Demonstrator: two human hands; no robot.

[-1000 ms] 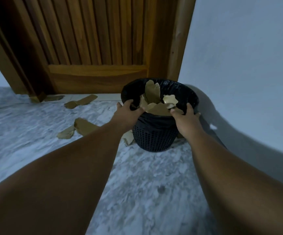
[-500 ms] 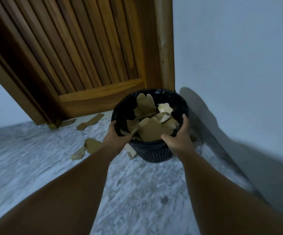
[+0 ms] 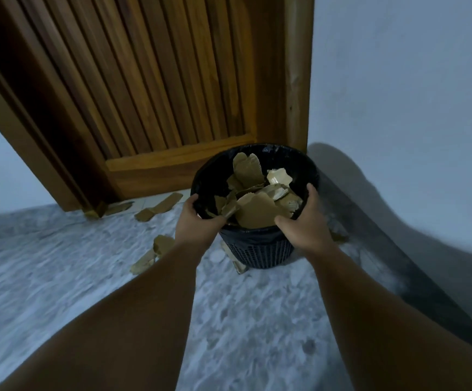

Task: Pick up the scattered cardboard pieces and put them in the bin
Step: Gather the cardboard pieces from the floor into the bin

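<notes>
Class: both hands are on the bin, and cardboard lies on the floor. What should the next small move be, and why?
Probably shift the bin toward the pieces on the left and let go. The left hand and right hand both grip its rim, so neither is free, and more cardboard lies by the door.

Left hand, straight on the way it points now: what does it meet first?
The left hand grips the bin at its rim, so the bin comes first; past the rim, probably the cardboard pieces piled inside, though depth is unclear.
</notes>
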